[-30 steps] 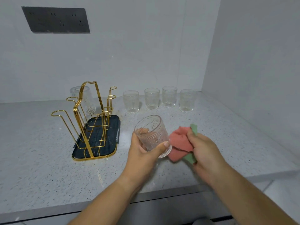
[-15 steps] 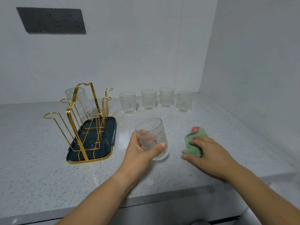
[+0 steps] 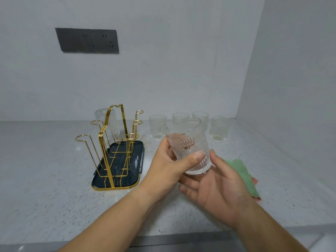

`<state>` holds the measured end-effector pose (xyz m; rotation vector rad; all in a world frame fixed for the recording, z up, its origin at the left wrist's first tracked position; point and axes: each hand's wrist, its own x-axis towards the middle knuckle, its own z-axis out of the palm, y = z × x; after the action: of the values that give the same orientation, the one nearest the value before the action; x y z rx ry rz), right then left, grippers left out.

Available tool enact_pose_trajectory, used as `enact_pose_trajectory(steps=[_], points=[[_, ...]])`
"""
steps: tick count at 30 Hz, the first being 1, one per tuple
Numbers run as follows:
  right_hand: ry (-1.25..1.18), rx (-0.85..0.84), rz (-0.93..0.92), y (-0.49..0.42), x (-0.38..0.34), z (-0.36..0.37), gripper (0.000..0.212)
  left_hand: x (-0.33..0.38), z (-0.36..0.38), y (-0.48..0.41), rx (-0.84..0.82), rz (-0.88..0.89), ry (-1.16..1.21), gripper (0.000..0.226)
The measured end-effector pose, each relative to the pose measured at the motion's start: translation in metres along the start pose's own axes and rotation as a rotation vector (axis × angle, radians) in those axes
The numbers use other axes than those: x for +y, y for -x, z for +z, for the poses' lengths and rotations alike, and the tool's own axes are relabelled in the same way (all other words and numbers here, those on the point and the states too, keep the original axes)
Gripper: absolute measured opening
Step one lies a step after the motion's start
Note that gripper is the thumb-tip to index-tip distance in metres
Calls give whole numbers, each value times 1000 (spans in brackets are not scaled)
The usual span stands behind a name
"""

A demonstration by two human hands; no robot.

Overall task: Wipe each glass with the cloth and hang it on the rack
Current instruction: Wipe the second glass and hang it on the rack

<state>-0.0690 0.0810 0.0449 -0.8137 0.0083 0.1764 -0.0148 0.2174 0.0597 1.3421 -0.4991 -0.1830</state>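
The right hand [image 3: 218,190] has left the green-and-pink cloth [image 3: 242,171] on the speckled counter [image 3: 54,179] and spreads open under the ribbed clear glass [image 3: 189,148], which the left hand [image 3: 169,166] grips. Wiping seems done; next, upend it onto a free prong of the gold wire rack [image 3: 112,142], clear of the hung glass [image 3: 107,122]; four tumblers [image 3: 157,127] wait behind.

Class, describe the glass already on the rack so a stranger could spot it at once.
Start at the grey speckled counter and find the gold wire rack on its dark tray. At the rack's far left corner, nearest the wall, a clear ribbed glass hangs on a prong. Unlike the four glasses standing in a row to the right, it is lifted off the counter.
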Motion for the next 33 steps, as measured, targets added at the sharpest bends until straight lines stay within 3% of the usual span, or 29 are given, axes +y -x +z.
enact_pose_trajectory(steps=[8,10,14,19,25,31,33], points=[[-188,-22,-209,-34,-27,56,59,59,-19,-19,15,78,-172,60],[-172,4,-260,-45,-38,68,56,77,-29,-26,52,91,-203,71],[-35,71,-332,-73,-63,89,39,118,-67,-51,107,131,-365,104],[303,110,-399,-116,-89,106,12,155,-107,-100,43,47,-611,91],[623,114,-448,-168,-98,106,51,155,-137,-150,-155,-56,-911,52],[866,94,-474,-209,-104,102,74,151,-165,-188,-214,-77,-957,38],[941,87,-496,-222,-103,102,72,148,-173,-197,-196,-71,-924,46]])
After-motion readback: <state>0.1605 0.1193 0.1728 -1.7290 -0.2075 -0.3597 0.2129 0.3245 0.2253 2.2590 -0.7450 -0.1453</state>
